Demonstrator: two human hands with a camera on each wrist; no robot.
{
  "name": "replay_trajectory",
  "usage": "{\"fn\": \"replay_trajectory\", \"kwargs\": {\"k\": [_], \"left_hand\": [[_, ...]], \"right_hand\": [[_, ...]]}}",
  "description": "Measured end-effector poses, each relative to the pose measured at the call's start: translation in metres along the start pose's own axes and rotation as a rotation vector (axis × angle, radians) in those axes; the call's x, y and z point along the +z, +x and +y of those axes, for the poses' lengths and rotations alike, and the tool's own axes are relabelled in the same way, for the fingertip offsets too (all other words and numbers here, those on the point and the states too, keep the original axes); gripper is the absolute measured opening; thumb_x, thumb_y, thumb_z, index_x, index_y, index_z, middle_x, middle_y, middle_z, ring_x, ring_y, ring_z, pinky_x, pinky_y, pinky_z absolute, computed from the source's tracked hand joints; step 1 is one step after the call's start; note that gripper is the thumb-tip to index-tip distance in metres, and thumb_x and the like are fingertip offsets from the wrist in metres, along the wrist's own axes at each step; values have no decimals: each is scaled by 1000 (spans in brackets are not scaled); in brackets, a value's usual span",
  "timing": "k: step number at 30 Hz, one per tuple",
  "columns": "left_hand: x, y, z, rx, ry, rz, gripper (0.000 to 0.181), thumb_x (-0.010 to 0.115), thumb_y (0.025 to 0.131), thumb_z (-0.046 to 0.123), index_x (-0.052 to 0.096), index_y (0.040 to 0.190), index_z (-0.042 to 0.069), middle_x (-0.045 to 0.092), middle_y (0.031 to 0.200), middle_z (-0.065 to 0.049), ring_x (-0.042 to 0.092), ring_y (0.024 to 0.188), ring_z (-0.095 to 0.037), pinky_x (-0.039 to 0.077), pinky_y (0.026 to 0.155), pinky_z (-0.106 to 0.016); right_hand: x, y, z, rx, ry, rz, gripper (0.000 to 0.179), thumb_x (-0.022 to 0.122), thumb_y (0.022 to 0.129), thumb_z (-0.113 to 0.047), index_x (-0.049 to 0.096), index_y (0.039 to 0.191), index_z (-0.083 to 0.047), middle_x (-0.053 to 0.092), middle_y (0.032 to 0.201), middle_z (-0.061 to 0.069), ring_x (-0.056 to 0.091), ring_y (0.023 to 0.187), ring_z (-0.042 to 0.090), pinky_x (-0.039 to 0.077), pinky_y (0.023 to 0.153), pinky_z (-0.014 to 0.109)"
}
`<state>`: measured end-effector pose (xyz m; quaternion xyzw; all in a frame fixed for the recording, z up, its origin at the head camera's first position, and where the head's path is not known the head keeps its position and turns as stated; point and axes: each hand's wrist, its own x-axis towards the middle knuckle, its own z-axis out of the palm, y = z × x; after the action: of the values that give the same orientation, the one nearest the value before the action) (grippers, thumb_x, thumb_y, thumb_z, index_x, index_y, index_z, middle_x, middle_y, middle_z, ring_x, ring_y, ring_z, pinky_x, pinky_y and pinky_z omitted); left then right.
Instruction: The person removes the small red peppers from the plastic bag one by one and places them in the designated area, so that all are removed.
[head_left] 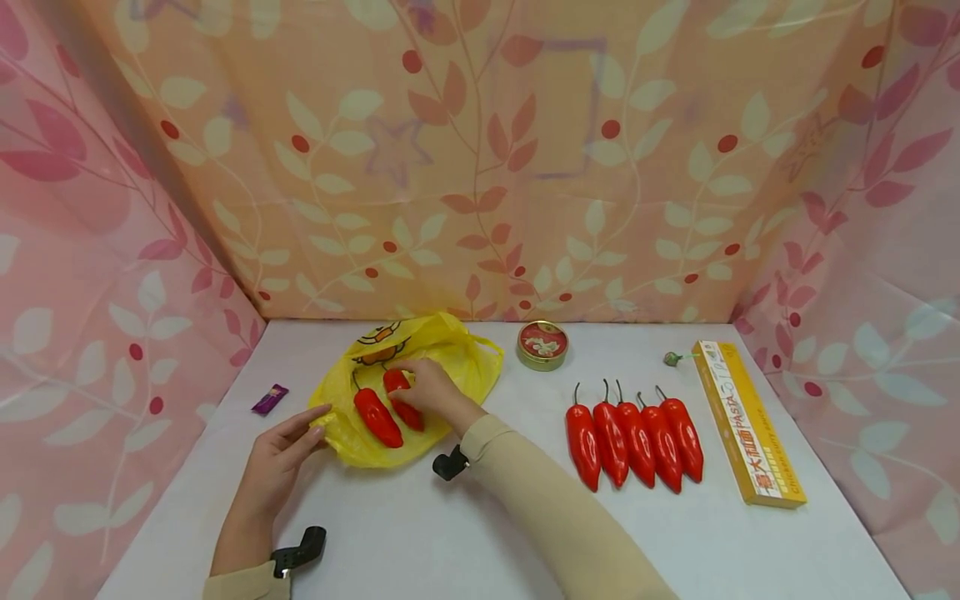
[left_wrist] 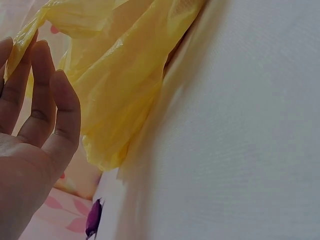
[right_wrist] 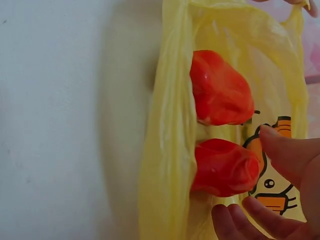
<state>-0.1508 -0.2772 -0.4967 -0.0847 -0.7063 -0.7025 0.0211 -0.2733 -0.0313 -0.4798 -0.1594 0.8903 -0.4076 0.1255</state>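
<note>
A yellow plastic bag [head_left: 341, 433] lies on the table with its mouth toward me. My left hand [head_left: 273, 467] pinches the left edge of its rim, and the left wrist view shows the bag's side [left_wrist: 125, 75] hanging beside the fingers [left_wrist: 65, 105]. Two red chili peppers are in the bag: a left one [head_left: 377, 418] and a right one [right_wrist: 225, 167]. My right hand [head_left: 431, 387] reaches in over the right pepper; its thumb and fingers are spread around it, with gaps visible in the right wrist view. The left pepper [right_wrist: 220, 90] lies beside it, untouched.
Several red chili peppers [head_left: 637, 442] lie in a row at the right. Beyond them is a yellow pasta box [head_left: 750, 425], with a lollipop [head_left: 672, 358] near its far end. A round red-lidded tin [head_left: 542, 344] stands behind; a purple wrapped candy [head_left: 270, 399] lies left.
</note>
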Motion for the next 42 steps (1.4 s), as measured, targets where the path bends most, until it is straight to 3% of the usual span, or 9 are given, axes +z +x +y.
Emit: {"fn": "replay_trajectory", "kwargs": {"k": [5,12,15,28,42], "left_hand": [[1,0,0,2,-5,1,41,56,103,7,50,138,-13,66,128,9,66,108,-5,57,90,-20],[1,0,2,13,-16,2,41,56,103,6,50,138,-14,67,128,9,66,106,-6,57,90,-21],[1,0,2,15,-11,1,40,56,103,5,50,138,-14,67,128,9,67,106,-6,57,90,-21],[0,0,3,12,-30,4,40,56,103,6,51,138,-13,67,128,8,67,106,-6,57,89,-21],[0,0,1,-22,-15,10,42,57,103,8,50,139,-11,66,129,9,66,108,-7,57,91,-22]], "right_hand": [[3,-1,-2,21,-44,-31,47,81,87,-25,69,132,-26,66,129,0,57,105,15,55,92,26],[6,-1,-2,4,-71,-47,52,82,86,-24,66,135,-22,65,130,0,56,106,14,53,97,26],[6,-2,-3,14,-70,-49,54,81,87,-19,64,137,-23,65,128,-1,56,103,15,55,93,26],[-9,-12,-12,99,22,-52,72,79,84,-8,50,149,-22,61,126,2,56,108,19,60,88,35],[-28,-32,-6,0,35,-61,68,77,87,-14,51,149,-27,60,133,4,55,115,19,59,89,32]]}}
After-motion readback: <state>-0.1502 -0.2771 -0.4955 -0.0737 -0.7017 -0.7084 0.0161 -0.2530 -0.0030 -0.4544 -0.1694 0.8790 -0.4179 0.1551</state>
